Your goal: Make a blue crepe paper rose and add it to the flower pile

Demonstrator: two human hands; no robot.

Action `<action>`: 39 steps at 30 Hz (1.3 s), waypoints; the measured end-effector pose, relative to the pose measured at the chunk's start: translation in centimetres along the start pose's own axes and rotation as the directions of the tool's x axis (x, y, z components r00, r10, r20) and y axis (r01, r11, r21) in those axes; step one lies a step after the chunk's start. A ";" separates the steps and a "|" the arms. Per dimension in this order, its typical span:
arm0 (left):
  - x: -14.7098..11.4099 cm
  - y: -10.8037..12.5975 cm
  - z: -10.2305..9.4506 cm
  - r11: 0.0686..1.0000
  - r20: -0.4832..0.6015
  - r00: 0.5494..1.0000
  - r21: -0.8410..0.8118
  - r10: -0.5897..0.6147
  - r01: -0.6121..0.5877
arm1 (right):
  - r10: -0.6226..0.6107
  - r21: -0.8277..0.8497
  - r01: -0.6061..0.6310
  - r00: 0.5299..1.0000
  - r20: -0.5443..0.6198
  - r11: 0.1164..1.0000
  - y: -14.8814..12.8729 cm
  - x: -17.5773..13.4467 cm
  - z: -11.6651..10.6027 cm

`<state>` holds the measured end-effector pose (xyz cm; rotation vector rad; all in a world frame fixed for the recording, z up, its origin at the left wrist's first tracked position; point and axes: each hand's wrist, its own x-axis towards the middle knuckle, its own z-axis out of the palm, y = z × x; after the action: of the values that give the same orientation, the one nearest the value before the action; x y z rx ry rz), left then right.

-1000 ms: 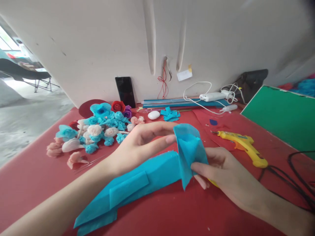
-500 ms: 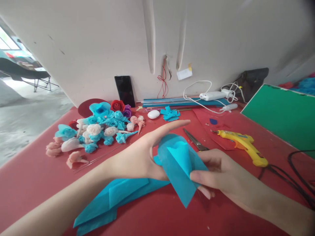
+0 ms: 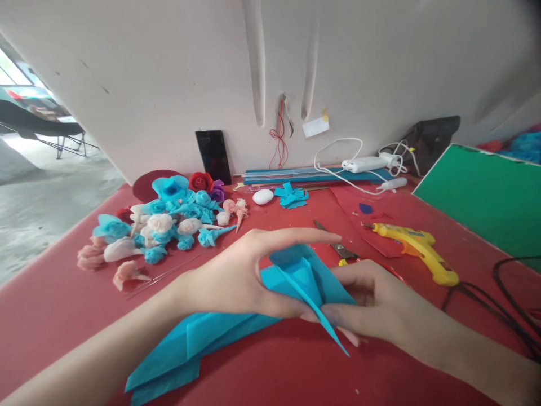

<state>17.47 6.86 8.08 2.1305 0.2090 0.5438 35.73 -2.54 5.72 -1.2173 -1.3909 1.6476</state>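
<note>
A curled piece of blue crepe paper is between my two hands above the table. Its folded edge points down toward me. My right hand pinches its lower right part between thumb and fingers. My left hand curves around it from the left, index finger stretched over the top and thumb against the lower edge, close to my right thumb. The far fingers of my left hand are hidden behind the paper. Beneath my left forearm lie folded strips of blue crepe paper. Scissors lie just beyond the hands, partly covered.
On the red table, a pile of paper flowers stands at the left. A yellow glue gun with a black cord lies at the right, near a green board. A phone leans on the wall behind a white egg-shaped object.
The paper has been turned so its flap is now seen nearly edge-on. My left hand has closed in, with its thumb now against the paper. More of the scissors shows.
</note>
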 end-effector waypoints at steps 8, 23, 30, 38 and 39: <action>0.1 -0.2 -0.2 0.989 0.022 0.989 0.009 0.147 -0.147 | 0.010 -0.077 -0.017 0.996 -0.092 0.997 0.2 0.3 0.1; 0.3 0.9 -0.5 0.902 0.166 0.949 0.303 0.269 -0.309 | 0.013 -0.097 -0.018 0.999 -0.053 0.995 0.2 0.1 -0.1; 0.2 1.4 -0.7 0.894 0.144 0.949 0.321 0.280 -0.312 | 0.041 -0.195 -0.049 0.998 -0.050 0.979 -0.1 -0.6 -0.5; 0.2 1.4 -0.6 0.876 0.141 0.942 0.347 0.305 -0.335 | 0.000 -0.101 -0.007 0.998 -0.068 0.995 -0.3 -0.6 -0.1; 0.2 1.3 -0.6 0.869 0.140 0.939 0.355 0.316 -0.345 | -0.003 -0.091 -0.004 0.997 -0.079 0.996 -0.3 -0.7 0.0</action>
<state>17.28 6.60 9.52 2.5806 -0.1130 0.6577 35.96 -3.06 6.18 -1.3202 -1.4296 1.5339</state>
